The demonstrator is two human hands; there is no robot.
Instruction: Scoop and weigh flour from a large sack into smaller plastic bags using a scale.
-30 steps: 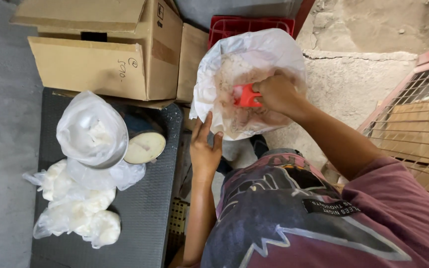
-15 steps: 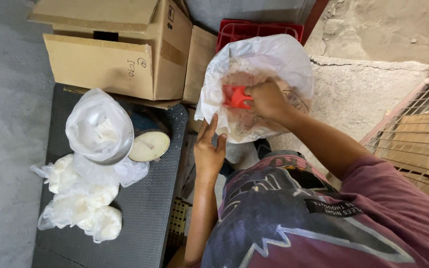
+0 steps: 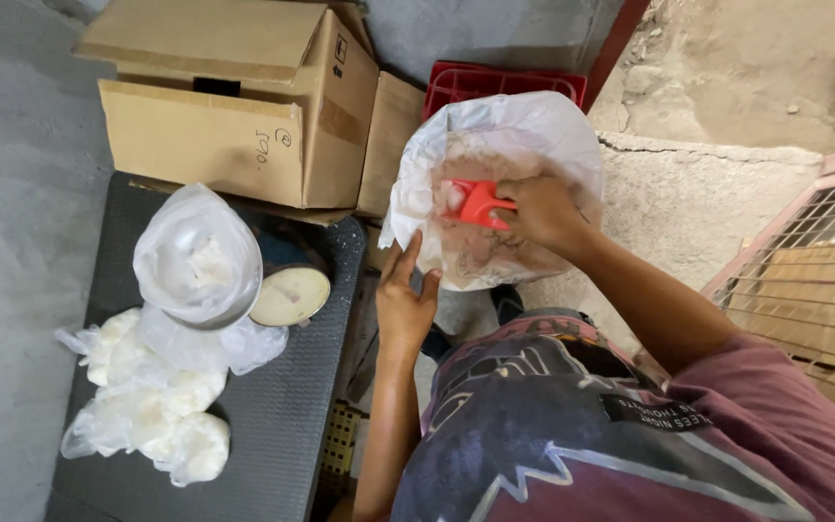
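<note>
Your right hand [image 3: 538, 211] is clenched around the handle of a red scoop [image 3: 475, 201], and the scoop sits inside the mouth of a large white plastic bag [image 3: 533, 130] holding pale, powdery stuff. Your left hand [image 3: 406, 300] is flat against the near lower side of that bag, fingers spread and pointing up, steadying it rather than gripping anything. The bag stands in front of you, just ahead of a red crate [image 3: 504, 82].

Off to your left there's a dark surface [image 3: 282, 425]. On it, a clear plastic bag [image 3: 195, 256] stands open with a small white lump inside, and just beside it lies a round cream-coloured disc [image 3: 289, 295]. Nearer you, a cluster of small filled bags [image 3: 142, 406] of white material lies in a heap, touching one another. Behind the surface sit cardboard boxes [image 3: 224, 106], flaps loose. On your far right, a wire mesh frame [image 3: 814, 280] leans by a rough concrete wall [image 3: 727, 77].
</note>
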